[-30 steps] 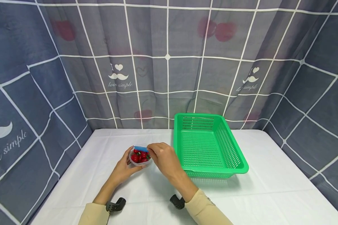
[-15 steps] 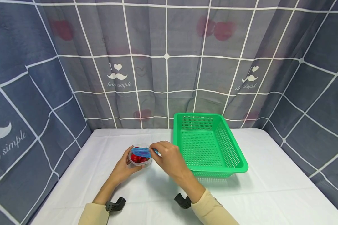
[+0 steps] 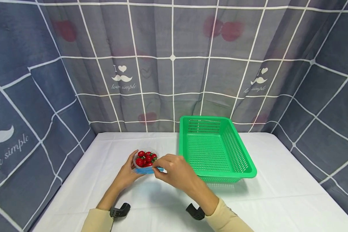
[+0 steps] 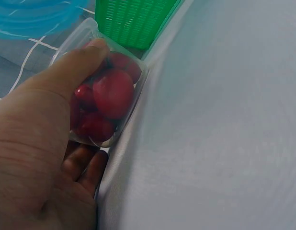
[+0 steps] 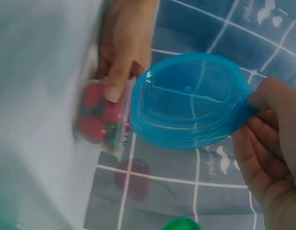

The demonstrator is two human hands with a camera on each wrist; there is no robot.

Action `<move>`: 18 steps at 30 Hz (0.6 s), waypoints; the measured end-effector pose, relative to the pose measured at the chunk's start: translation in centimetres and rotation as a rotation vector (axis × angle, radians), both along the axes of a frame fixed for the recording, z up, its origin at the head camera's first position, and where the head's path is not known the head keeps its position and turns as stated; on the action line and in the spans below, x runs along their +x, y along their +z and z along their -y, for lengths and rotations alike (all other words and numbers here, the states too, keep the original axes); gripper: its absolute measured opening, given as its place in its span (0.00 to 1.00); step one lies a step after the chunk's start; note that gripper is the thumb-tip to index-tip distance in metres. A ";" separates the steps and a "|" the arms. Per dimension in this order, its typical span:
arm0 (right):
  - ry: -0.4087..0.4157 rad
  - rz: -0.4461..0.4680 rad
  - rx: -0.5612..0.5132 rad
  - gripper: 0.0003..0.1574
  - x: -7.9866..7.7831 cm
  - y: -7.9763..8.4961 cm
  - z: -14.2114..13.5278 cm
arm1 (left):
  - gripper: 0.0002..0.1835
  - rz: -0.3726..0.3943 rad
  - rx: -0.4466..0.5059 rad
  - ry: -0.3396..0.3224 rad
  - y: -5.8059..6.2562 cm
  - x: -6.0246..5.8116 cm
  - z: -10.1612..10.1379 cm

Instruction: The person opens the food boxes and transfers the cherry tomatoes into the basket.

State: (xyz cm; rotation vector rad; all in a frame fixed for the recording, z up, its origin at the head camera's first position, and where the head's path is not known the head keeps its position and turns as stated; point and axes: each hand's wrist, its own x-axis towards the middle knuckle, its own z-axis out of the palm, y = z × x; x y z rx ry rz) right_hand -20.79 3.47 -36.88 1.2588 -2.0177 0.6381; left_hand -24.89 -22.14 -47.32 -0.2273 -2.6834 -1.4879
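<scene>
A small clear plastic container [image 3: 147, 150] filled with red cherry tomatoes [image 3: 148, 158] stands on the white table, its top uncovered. My left hand [image 3: 126, 174] holds its left side, the thumb [image 4: 85, 60] pressed to the near wall and fingers behind. In my right hand [image 3: 177, 170] a translucent blue lid [image 5: 191, 100] is pinched by its edge between thumb and fingers. That lid is tilted up at the container's near side, seen nearly edge-on in the head view. The right wrist view shows its whole oval face, apart from the hand's grip at the rim.
A green perforated plastic basket [image 3: 217, 175] stands to the right of the hands, close to the right wrist. White cloth covers the table [image 3: 133, 206]. Grey-blue checked curtains [image 3: 150, 74] rise behind and at both sides.
The blue lid has swung from the container's far side, across the tomatoes, to its near side in the right hand. That forearm shifted right; the left hand kept its hold.
</scene>
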 end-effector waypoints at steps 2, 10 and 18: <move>0.007 -0.006 0.032 0.03 0.2 -0.4 -0.1 | 0.57 -0.009 -0.003 -0.005 0.0 -0.1 0.0; 0.069 -0.069 0.111 0.08 0.8 -2.1 -0.2 | 0.56 -0.040 -0.003 -0.007 -0.2 -0.3 0.0; 0.156 -0.021 0.242 0.06 1.5 -3.5 -0.4 | 0.57 -0.031 -0.007 0.008 -0.2 -0.1 -0.2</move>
